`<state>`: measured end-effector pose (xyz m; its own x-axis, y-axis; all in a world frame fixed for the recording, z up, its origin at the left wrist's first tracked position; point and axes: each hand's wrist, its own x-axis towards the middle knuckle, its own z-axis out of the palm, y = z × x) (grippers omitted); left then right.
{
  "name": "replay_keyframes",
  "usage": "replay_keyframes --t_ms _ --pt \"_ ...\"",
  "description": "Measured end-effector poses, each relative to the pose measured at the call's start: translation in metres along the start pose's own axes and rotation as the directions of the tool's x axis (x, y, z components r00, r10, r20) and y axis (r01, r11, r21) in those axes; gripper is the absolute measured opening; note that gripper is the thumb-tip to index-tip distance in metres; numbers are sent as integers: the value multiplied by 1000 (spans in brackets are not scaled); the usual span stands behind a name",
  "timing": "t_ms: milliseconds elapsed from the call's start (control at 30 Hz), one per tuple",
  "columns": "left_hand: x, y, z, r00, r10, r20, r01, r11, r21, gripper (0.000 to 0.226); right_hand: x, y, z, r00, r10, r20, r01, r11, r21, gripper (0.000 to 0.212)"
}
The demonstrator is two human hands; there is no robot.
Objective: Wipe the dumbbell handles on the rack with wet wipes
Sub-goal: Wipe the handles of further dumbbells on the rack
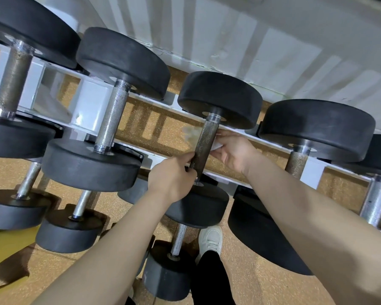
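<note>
While the dumbbell handle (204,144) is the thing getting cleaned right now, it helps to say where it sits: it's the knurled steel bar of the third dumbbell (209,137) from the left on the upper tier of the white rack (90,111), with 1 black head against the wall side and the other on the near rail. Its long axis runs from the far head down toward the person, tipped slightly left at the near end, same as every neighbour on that shelf.

The left hand (174,176) has its fingertips pinched on the lower part of the bar, just above the near head. My guess is that's to steady it or stop it rolling in its cradle while the other side gets rubbed. The right hand (233,150) is up against the right side of the bar with a white wet wipe (217,146) tucked under the fingers, pressed toward the metal. There's a pale blur on the left of the bar too, probably the loose end of the wipe wrapped round behind, but it's too smeared to be sure.

Going outward, the 2 handles to the left look shinier or rustier by turns, and the 1 to the right is brownish and looks untouched. Lower tier has smaller dumbbells, then cork-coloured floor (262,271) and a white shoe (210,238).
</note>
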<state>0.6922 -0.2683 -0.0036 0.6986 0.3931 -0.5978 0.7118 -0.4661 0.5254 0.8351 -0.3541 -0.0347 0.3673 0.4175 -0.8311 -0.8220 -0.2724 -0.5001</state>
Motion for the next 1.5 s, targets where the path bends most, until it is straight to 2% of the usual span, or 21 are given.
replay_keyframes --t_ms 100,167,200,233,267,333,400,533,633,700,767,800,867,900,1033,1100,1167,1267,1333,1400,1500 --pt "1 0 0 1000 4 -2 -4 1000 -15 48 14 -6 4 997 -60 -51 65 991 113 51" --pt "3 -2 -1 1000 5 -6 -5 1000 -15 48 14 -2 8 995 -63 -72 75 980 183 44" --pt "2 -2 0 1000 -3 -3 3 1000 -18 48 12 4 9 995 -42 -87 56 985 164 41" --pt "2 -3 0 1000 -10 1 10 1000 -18 48 9 11 8 996 -23 -91 31 996 90 39" --pt "1 -2 1 1000 -14 6 14 1000 -15 48 5 21 6 994 -2 -106 -7 997 -83 38" --pt "0 -2 0 1000 -14 15 14 1000 -10 49 -5 36 3 996 53 -77 -81 892 -445 35" --pt "0 -1 -2 1000 -17 19 18 1000 -13 50 -13 41 3 994 108 -32 -106 806 -583 31" --pt "1 -2 -1 1000 -24 17 25 1000 -14 51 -16 22 2 982 187 27 -160 895 -416 28" --pt "2 -2 0 999 -28 16 29 999 -44 50 -7 12 -1 993 115 -2 -115 992 -43 35" --pt "2 -4 1 999 -34 4 34 998 -55 50 -5 15 0 995 83 -59 -80 996 46 35" --pt "2 -5 2 999 -37 -4 36 997 -65 50 -12 25 1 990 98 -100 -101 995 -28 29" --pt "2 -5 2 999 -36 -5 36 997 -70 49 -18 30 3 986 115 -119 -133 980 -151 25" --pt "3 -5 2 999 -42 -3 41 996 -83 49 -28 36 6 978 107 -177 -181 861 -475 26" --pt "3 -5 1 999 -47 -2 47 995 -89 49 -31 38 7 978 80 -192 -176 814 -554 29" --pt "1 -4 1 999 -40 9 41 996 -77 49 -35 32 13 967 120 -225 -234 772 -591 26" --pt "0 -3 0 999 -44 7 44 996 -76 50 -38 18 15 959 137 -248 -240 858 -454 27" --pt "0 -3 0 999 -49 3 49 996 -80 50 -36 -1 12 946 111 -305 -162 975 -149 20" --pt "0 -3 0 1000 -29 -12 28 997 -76 50 -24 -24 11 934 30 -355 37 983 181 22" --pt "2 -4 1 1000 -23 -19 21 997 -73 50 -22 -22 21 925 0 -380 103 963 250 28" --pt "3 -5 3 1000 -14 -27 12 998 -69 49 -26 -8 32 920 -83 -384 152 976 155 32" --pt "3 -5 4 999 -16 -30 15 998 -60 50 -37 16 39 885 -271 -379 191 953 -237 38"
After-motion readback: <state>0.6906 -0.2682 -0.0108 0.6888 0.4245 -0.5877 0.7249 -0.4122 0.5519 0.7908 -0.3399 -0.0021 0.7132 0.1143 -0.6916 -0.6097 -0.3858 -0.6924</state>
